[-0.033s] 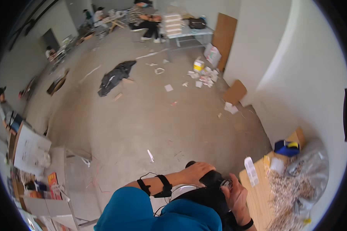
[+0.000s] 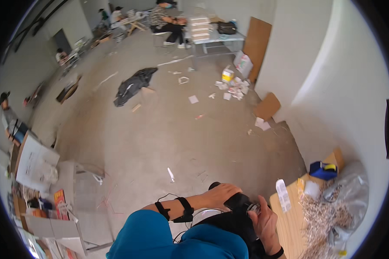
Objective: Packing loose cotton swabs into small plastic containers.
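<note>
My left hand (image 2: 222, 195) is closed over a black object (image 2: 237, 201) in front of my body, its fingers wrapped across the top. The object has a dark rounded end beyond the hand and a ringed, shiny part on the right; its exact kind does not show. Around that ringed part curl the thumb and fingers of my right hand (image 2: 265, 221), closed on it. Black straps with a small black device (image 2: 185, 210) circle my left forearm. Below the hands, dark cloth or material and a pale round rim (image 2: 207, 212) show partly.
A wooden tabletop (image 2: 291, 216) at right bears a white paper strip (image 2: 283, 195), shredded paper (image 2: 322, 216), a blue tape dispenser (image 2: 323, 170) and a grey plastic bag (image 2: 354, 190). Cartons (image 2: 36, 164) stand left. Black sheeting (image 2: 136, 86) and scraps litter the floor; people sit farther off.
The whole view has shifted slightly, so the room sits a little farther right and down. My hands keep nearly the same hold on the black object.
</note>
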`<state>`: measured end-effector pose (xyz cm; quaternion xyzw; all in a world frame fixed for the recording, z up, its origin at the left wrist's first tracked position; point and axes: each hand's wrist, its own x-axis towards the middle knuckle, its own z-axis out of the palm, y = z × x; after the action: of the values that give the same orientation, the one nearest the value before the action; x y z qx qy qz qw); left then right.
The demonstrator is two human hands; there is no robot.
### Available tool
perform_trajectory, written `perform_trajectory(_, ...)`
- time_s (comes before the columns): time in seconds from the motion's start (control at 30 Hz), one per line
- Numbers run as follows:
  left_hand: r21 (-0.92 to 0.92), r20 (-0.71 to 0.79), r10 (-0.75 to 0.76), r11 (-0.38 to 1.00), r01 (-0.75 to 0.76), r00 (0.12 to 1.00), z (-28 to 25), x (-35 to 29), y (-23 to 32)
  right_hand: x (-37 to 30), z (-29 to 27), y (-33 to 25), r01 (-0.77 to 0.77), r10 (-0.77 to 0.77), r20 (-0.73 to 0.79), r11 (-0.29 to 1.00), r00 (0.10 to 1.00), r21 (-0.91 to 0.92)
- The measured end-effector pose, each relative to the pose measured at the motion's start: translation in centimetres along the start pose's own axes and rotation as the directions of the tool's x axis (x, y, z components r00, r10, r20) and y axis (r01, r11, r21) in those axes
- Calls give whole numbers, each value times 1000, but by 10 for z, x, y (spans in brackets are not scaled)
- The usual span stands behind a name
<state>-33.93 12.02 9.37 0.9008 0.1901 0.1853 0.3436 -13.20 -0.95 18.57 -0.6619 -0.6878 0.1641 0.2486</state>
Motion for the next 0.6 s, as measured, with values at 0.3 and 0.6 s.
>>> perform_trajectory(0.3,4,-96,-61,998,62,994,-7,-39,-7,10,13,-11,91,-98,206,995,974,42)
perform_trajectory(0.6,29,-94,-46,998,48,995,2,-48,-3,-2,10,-13,-28,58,343,995,938,-92)
